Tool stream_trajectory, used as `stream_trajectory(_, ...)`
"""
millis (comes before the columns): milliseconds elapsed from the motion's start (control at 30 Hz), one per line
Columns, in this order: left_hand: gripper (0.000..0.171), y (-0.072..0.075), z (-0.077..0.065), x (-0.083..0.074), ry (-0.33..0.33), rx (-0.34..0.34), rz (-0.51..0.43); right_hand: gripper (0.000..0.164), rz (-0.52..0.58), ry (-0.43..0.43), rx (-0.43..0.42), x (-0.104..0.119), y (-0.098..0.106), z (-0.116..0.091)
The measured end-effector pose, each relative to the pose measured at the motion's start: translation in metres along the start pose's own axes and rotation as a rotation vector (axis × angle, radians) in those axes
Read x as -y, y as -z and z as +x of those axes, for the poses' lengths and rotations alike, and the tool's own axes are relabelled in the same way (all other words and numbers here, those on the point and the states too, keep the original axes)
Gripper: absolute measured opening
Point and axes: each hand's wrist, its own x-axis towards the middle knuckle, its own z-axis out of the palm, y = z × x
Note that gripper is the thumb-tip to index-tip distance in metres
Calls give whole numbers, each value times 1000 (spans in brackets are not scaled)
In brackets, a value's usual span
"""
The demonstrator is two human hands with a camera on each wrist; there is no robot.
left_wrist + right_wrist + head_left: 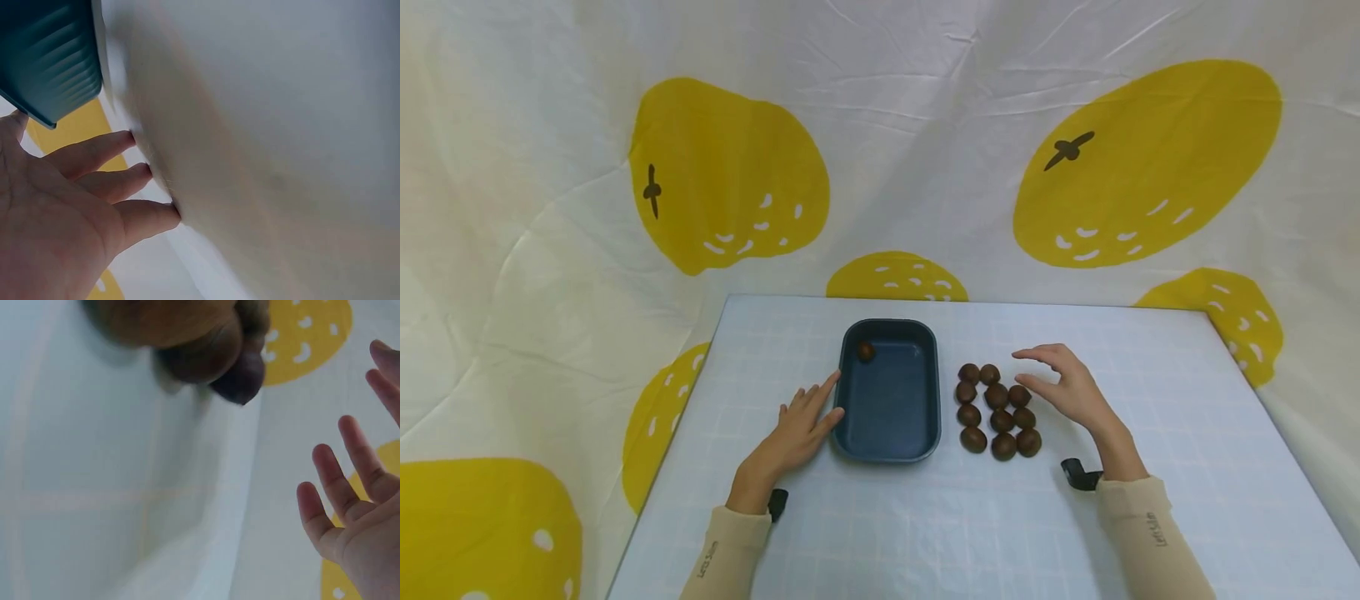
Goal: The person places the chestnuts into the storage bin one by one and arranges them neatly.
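A dark blue rectangular tray (887, 457) stands left of the table's middle, one round brown nut (866, 352), chestnut-like, in its far left corner. My left hand (801, 429) lies at the tray's left side with fingers spread, its thumb and index finger touching the rim. In the left wrist view its other fingertips rest on the table beside the ribbed tray wall (56, 62). To the tray's right sit several more brown nuts (1002, 421) in loose rows. My right hand (1071, 392) hovers just beyond their right edge, thumb and fingers apart, holding nothing.
A pale checked cloth covers the table (925, 533). Behind it hangs a white curtain (917, 167) with yellow fruit prints. Small black devices (1081, 475) are strapped at both wrists.
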Motion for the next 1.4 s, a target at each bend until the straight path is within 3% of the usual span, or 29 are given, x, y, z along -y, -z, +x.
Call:
stream_trajectory(200,63,-1,0,2,-5,-6,-2,42,15,-69,87,-17,1,-5)
stream_trajectory(633,63,-3,0,3,6,-4,1,43,110,-8,287,-43,5,-5)
stream_trajectory(1067,64,0,0,0,3,-16,-3,45,76,98,449,-51,11,14)
stream_trajectory(1400,64,-2,0,1,17,-3,-11,45,90,-64,558,-44,16,23)
